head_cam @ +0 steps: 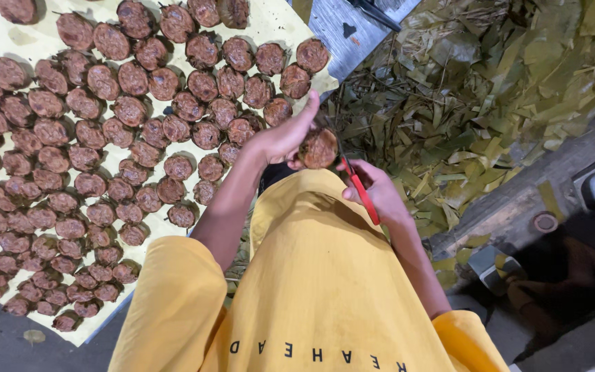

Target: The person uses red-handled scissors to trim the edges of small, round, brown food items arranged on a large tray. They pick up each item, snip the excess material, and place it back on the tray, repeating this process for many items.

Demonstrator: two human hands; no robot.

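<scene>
Scissors point(361, 187) in right hand point(374, 193) trimming brown cake point(318, 148).

Packed almost edge to edge with brown round cakes point(132, 110) on the pale yellow sheet point(270, 21); hardly a gap between rows. Bare strip only along the sheet's near edge and far right corner. Beyond the right edge, a deep heap of green leaf scraps point(490, 89). Between both hands point(284, 138) point(377, 193), one cake point(318, 148) and red-handled scissors point(361, 189) blocking passage.
</scene>
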